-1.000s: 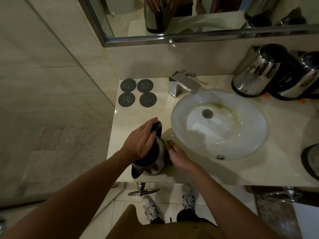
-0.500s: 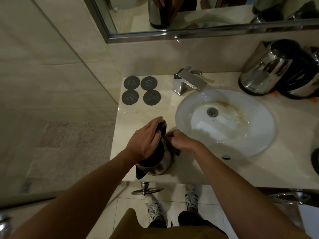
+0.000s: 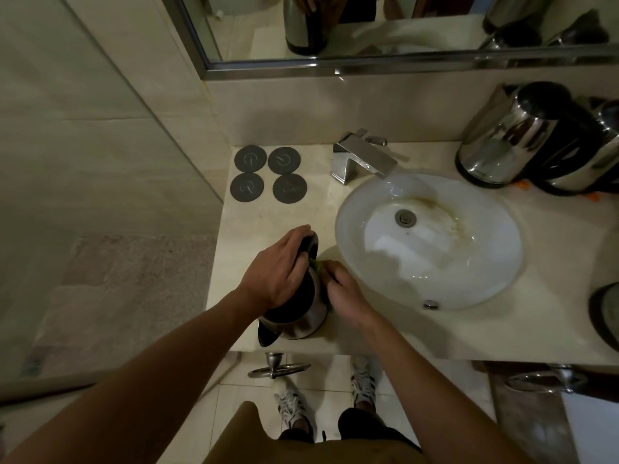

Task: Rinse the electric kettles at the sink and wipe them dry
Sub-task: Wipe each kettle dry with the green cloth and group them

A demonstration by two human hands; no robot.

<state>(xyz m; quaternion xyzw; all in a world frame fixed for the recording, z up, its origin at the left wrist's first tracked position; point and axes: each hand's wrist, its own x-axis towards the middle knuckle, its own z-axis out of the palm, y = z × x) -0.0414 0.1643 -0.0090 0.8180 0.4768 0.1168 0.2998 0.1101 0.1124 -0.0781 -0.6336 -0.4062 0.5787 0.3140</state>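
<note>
A person stands at a marble counter (image 3: 268, 216) with a steel kettle (image 3: 298, 316) set near its front edge, just left of the sink (image 3: 435, 242). The left hand (image 3: 278, 272) lies over the kettle's top, fingers curled round the black handle and gripping it, so the kettle sits directly beneath that palm. The right hand (image 3: 345, 289) presses against the kettle's right side, its fingers closed on a green cloth (image 3: 316, 264) that shows only as a sliver between hand and steel. The kettle's spout points toward the person, over the counter's edge. Behind the sink, a chrome tap (image 3: 363, 159) juts over the basin. Four dark round discs (image 3: 268, 174) lie in a square at the counter's back left corner, well apart from the hands. Two more kettles (image 3: 522, 135) stand touching at the back right, against the wall. A mirror (image 3: 402, 25) above reflects the kettle and both hands. Part of another dark, round object is cut off at the right edge.
</note>
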